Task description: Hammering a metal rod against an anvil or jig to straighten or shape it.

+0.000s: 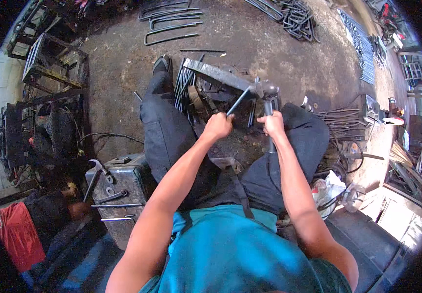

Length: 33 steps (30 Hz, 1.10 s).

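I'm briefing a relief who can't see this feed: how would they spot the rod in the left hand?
Start at the dark-trousered legs, then find the thick grey bar between them. Just below its right end, the left hand grips a slim, straight rod slanting up rightward toward the hammer. Unlike the bunched rods to its left, it alone is held.

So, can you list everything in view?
Hammer: one, grey, centre
Held rod: one, grey, centre
Metal bar: one, grey, upper centre
Rod bundle: one, grey, upper centre
U-shaped rods: several, grey, top
Rod pile: one, dark, top right
Straight rods: many, bluish, upper right
Metal box: one, dark, left
Claw hammer: one, grey, atop box
Metal frame: one, dark, upper left
Red cloth: one, red, lower left
Edge clutter: uncountable, mixed, both sides
Trousers: one, dark, centre
Shirt: one, blue, bottom
Left fingers: several, bare, on rod
Right fingers: several, bare, on hammer
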Available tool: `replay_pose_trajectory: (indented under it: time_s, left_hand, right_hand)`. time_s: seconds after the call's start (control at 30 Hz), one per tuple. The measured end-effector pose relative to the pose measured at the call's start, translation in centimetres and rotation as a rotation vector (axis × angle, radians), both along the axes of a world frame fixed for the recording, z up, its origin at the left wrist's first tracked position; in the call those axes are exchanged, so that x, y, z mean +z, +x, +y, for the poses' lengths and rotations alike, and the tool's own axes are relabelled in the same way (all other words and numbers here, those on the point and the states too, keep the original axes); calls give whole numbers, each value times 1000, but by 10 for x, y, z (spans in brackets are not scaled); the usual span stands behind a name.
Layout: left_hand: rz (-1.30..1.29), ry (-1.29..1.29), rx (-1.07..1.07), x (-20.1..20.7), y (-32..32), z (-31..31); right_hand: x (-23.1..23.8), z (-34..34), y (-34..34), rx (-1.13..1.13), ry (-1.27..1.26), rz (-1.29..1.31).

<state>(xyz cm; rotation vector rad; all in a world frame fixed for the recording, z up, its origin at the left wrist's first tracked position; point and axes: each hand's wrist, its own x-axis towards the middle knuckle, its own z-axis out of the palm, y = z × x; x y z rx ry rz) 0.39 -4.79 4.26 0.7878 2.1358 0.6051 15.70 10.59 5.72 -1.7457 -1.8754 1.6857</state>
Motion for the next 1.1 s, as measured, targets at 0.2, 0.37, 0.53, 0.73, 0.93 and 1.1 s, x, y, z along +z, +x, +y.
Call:
replay_pose_trajectory:
  time_s: [0.2, 0.37, 0.53, 0.73, 0.93, 1.1]
  left_hand:
    - [-40, -37, 46, 4, -4, 1]
    - [-15, -45, 81, -1, 0, 0]
    - [21, -38, 56, -5, 1, 1]
    - [19, -91, 37, -4, 0, 3]
    - [-16, -70, 56, -9, -4, -6]
    - [2, -25, 48, -7, -8, -4]
  right_hand:
    - [61, 6, -9, -33, -83, 187]
    - [180, 22, -31, -24, 126, 410]
    - [292, 37, -48, 293, 210, 1200]
    - [226, 39, -46, 333, 261, 1149]
    - [33, -11, -25, 43, 185, -64]
    - [29, -8, 1, -167, -59, 285]
